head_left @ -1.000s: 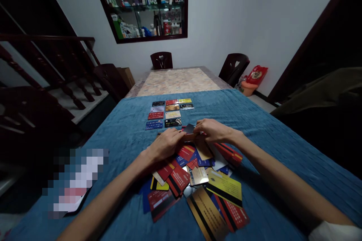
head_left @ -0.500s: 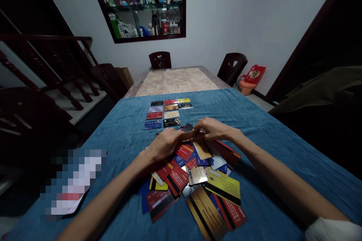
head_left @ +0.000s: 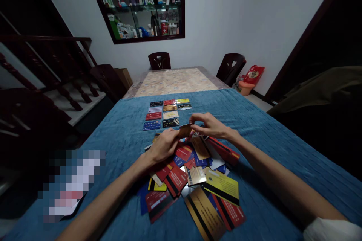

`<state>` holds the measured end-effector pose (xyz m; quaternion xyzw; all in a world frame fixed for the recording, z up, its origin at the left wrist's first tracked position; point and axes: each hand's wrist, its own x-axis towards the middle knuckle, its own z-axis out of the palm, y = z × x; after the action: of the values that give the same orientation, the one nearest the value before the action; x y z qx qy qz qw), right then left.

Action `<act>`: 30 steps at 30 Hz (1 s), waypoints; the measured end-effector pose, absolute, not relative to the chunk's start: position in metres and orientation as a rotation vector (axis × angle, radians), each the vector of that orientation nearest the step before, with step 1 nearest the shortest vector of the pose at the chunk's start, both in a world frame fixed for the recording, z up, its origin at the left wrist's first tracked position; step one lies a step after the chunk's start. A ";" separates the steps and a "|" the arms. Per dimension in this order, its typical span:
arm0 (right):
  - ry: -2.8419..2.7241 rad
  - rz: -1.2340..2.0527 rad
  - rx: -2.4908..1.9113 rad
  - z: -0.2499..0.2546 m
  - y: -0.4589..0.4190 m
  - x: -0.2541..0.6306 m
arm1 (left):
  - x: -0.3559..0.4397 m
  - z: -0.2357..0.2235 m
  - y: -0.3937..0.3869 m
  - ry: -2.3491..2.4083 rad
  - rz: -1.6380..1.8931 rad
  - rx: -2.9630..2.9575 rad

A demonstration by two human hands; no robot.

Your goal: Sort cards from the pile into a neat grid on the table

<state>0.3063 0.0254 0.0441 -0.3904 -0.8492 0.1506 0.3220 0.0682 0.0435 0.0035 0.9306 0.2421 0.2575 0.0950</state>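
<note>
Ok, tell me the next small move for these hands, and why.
Probably use the right hand to draw the brownish card from the left hand, then lay it just nearer than the dark card ending the right column. The right fingers are already at its edge, and that column shows two cards against four in each other.

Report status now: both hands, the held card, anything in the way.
Left hand holding brown card. Right hand at card's right edge. Loose card pile crowding close below; laid-out cards beyond.
</note>
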 end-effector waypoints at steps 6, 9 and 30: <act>-2.205 0.147 -1.013 0.033 0.029 0.295 | 0.068 0.006 0.042 0.801 0.823 2.716; -2.234 -0.059 -1.042 0.031 0.030 0.294 | 0.067 0.007 0.042 0.849 0.919 2.673; -2.436 -0.447 -0.889 0.023 0.022 0.277 | 0.070 0.002 0.040 0.914 1.109 2.583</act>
<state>0.2774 0.0220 0.0228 -0.3269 -0.8958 -0.1644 0.2523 0.0697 0.0402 0.0021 0.8701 0.3078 0.3737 0.0927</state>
